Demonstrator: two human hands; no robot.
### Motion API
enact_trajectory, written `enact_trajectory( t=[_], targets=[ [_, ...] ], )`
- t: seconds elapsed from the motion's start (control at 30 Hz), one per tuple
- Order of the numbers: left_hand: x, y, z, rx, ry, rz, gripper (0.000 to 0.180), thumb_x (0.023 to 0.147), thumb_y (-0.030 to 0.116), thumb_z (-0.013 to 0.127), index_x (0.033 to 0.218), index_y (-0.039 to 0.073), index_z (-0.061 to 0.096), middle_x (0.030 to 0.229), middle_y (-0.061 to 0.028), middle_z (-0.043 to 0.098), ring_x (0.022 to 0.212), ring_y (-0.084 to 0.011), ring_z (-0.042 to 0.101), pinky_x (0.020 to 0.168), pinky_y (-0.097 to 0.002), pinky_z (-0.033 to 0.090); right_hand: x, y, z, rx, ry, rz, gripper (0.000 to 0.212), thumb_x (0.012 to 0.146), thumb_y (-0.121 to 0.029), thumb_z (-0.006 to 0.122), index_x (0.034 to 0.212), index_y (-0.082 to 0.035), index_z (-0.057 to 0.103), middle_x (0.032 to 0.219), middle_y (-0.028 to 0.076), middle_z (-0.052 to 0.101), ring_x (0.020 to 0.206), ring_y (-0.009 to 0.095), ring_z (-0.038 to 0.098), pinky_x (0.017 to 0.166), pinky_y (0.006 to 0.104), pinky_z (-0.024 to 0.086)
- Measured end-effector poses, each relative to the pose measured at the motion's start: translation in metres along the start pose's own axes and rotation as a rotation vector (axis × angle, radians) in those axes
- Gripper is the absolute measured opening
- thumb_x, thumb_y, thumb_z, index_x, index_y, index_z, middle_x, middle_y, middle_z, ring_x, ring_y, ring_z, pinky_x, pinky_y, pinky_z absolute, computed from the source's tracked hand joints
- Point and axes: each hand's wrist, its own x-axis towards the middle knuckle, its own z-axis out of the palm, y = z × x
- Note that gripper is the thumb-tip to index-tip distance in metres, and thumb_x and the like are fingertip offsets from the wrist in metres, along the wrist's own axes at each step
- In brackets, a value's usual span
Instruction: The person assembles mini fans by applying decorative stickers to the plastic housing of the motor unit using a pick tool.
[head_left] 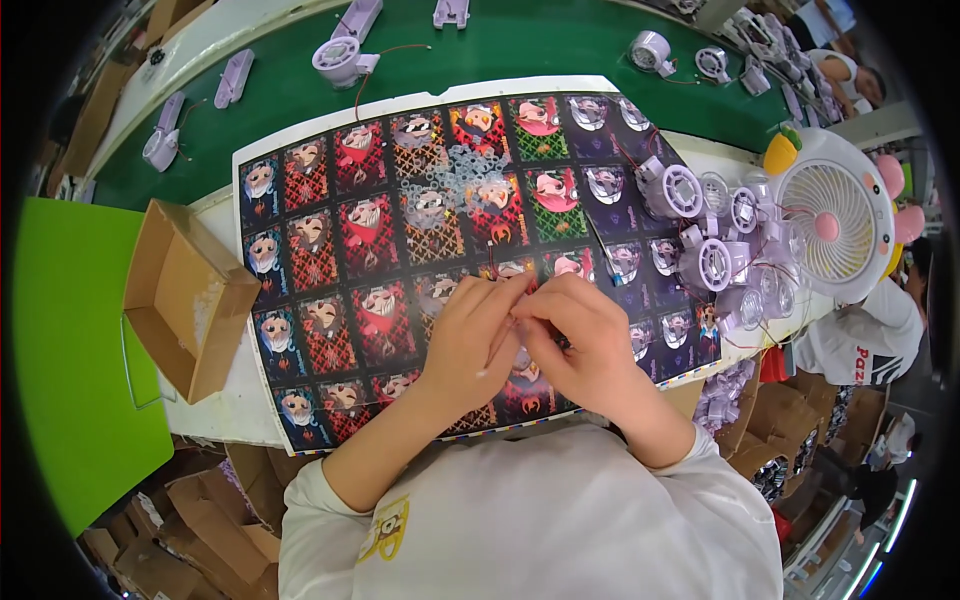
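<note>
My left hand and my right hand meet fingertip to fingertip over a printed sheet of cartoon pictures that covers the worktable. Both pinch something very small between them; a thin wire seems to run up from the fingers, but the part itself is hidden. A loose heap of small clear rings lies on the sheet just beyond my hands. To the right sits a cluster of pale purple round fan housings with wires.
An open cardboard box stands at the left table edge beside a green panel. A white desk fan is at the right. More purple parts ride the green conveyor belt behind. Cartons crowd the floor below.
</note>
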Motion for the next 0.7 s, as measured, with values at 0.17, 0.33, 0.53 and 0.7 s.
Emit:
enact_trajectory(
  t=[0.17, 0.33, 0.53, 0.7],
  targets=[
    [0.003, -0.003, 0.0, -0.094, 0.005, 0.001, 0.047, 0.076, -0.005, 0.054, 0.123, -0.007, 0.056, 0.093, -0.0179, 0.061, 0.083, -0.0351, 0.054, 0.075, -0.0415, 0.044, 0.002, 0.002, 0.001, -0.062, 0.016, -0.05, 0.019, 0.077, 0.006, 0.066, 0.094, -0.001, 0.064, 0.089, 0.013, 0.061, 0.078, 0.031, 0.062, 0.065, 0.037, 0.052],
    [0.001, -0.005, -0.003, -0.114, -0.033, -0.048, 0.047, 0.076, -0.004, 0.053, 0.122, -0.005, 0.057, 0.089, -0.0163, 0.06, 0.081, -0.0327, 0.052, 0.075, -0.0401, 0.043, 0.017, 0.032, -0.02, -0.419, 0.167, 0.131, 0.011, 0.082, -0.001, 0.066, 0.093, 0.001, 0.063, 0.086, 0.014, 0.06, 0.076, 0.03, 0.06, 0.068, 0.0369, 0.048],
    [0.004, 0.0, -0.002, -0.139, -0.032, -0.074, 0.046, 0.076, -0.005, 0.052, 0.122, -0.005, 0.058, 0.093, -0.0159, 0.061, 0.082, -0.0315, 0.052, 0.076, -0.0395, 0.043, 0.015, 0.071, -0.026, -0.659, 0.022, 0.277, 0.013, 0.086, -0.005, 0.062, 0.092, 0.001, 0.052, 0.091, 0.019, 0.054, 0.088, 0.039, 0.055, 0.075, 0.0459, 0.045],
    [0.002, -0.001, -0.002, -0.134, -0.045, -0.132, 0.046, 0.077, -0.004, 0.054, 0.123, -0.004, 0.057, 0.101, -0.0166, 0.062, 0.086, -0.0326, 0.053, 0.079, -0.0402, 0.044, -0.002, 0.009, -0.018, -0.114, -0.095, 0.18, 0.01, 0.088, 0.0, 0.059, 0.094, 0.0, 0.051, 0.085, 0.017, 0.054, 0.078, 0.038, 0.057, 0.068, 0.0434, 0.047]
  ],
)
